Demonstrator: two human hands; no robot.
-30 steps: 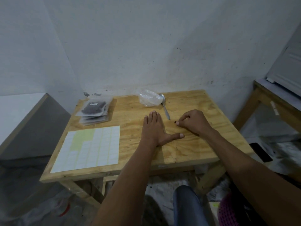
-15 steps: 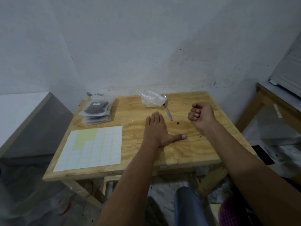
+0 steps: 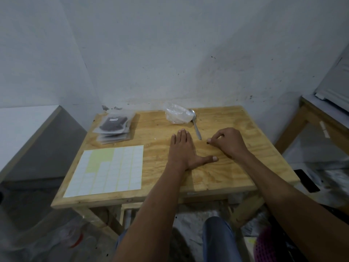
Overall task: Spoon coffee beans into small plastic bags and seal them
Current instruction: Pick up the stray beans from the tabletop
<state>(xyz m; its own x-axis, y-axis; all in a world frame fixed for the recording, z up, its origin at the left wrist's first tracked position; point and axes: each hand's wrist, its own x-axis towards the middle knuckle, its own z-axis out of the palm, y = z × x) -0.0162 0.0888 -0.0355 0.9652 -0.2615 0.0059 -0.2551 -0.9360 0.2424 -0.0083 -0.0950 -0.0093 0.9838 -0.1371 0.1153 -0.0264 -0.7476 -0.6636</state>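
Note:
My left hand (image 3: 182, 150) lies flat, palm down, on the wooden table (image 3: 226, 120), fingers together, thumb spread to the right, holding nothing. My right hand (image 3: 229, 142) rests just right of it, fingers curled. Its thumb and forefinger tips pinch a small dark coffee bean (image 3: 208, 142) at the table surface. A metal spoon (image 3: 195, 123) lies beyond the hands, its bowl beside a crumpled clear plastic bag (image 3: 176, 115). A stack of sealed bags of dark beans (image 3: 113, 123) sits at the back left.
A sheet of white labels (image 3: 107, 171), partly peeled to yellow backing, lies at the front left. A second wooden table (image 3: 309, 114) stands to the right, a grey-sided counter (image 3: 28, 129) to the left. A dark phone (image 3: 306, 180) lies on the floor.
My right hand rose off the table in a fist half a second ago and has come back down, fingertips pinched at the bean. My left hand has stayed flat.

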